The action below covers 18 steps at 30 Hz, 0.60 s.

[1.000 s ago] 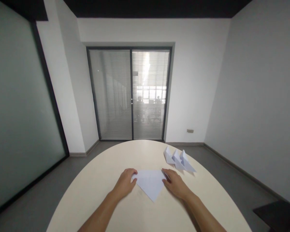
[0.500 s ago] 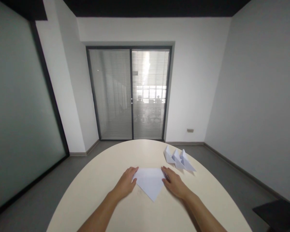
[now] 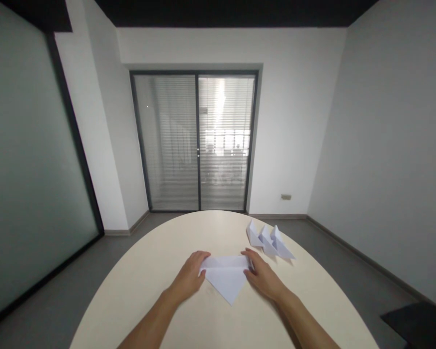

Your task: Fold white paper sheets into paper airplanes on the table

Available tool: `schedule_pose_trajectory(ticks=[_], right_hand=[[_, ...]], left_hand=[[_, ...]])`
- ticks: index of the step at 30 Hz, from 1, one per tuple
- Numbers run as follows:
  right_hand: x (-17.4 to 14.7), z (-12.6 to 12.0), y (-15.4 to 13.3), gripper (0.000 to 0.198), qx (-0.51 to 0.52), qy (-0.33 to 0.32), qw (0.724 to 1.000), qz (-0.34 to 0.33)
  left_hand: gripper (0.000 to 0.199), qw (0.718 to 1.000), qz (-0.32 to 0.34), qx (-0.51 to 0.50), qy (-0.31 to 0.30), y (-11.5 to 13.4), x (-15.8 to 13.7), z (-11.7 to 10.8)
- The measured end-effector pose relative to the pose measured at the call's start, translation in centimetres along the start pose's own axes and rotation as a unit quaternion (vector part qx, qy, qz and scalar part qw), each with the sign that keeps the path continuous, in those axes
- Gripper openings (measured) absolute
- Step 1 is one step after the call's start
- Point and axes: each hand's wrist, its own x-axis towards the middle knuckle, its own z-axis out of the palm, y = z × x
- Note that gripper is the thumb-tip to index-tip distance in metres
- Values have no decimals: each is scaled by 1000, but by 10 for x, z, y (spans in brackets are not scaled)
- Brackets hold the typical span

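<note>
- On the far left, a frosted glass panel point(image 3: 32, 160) is standing in a dark frame.
- My pale, rounded tabletop point(image 3: 218, 332) is spreading out in front of me.
- Beyond it, a glazed door point(image 3: 163, 145) with blinds is filling part of the back wall.
- My left hand point(image 3: 189, 274) is curling half closed, holding the left end of the folded paper and hiding that corner.
- The folded paper point(image 3: 227, 282) is lying between my hands, its point facing me, a strip running along its far edge.
- My right hand point(image 3: 262, 276) is curling likewise, holding the right end and covering it.
- Three paper boats point(image 3: 266, 237) are sitting in a row just beyond my right hand, crowding that side.
- A small wall plate point(image 3: 286, 197) is showing low on the back wall.
- At lower right, a black flat object point(image 3: 417, 320) is jutting in beside the tabletop.
</note>
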Motion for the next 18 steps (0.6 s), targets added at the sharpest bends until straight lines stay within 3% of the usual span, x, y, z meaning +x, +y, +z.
schedule_pose_trajectory(ticks=[12,18], right_hand=[[-1,-7,-16,29,-14,-6,1000,19],[-1,-9,-20,41,-9,-12,1000,19]], left_hand=[[41,999,-15,45,-16,10,3,-7],[29,996,-5,76,-46,20,5,-14]])
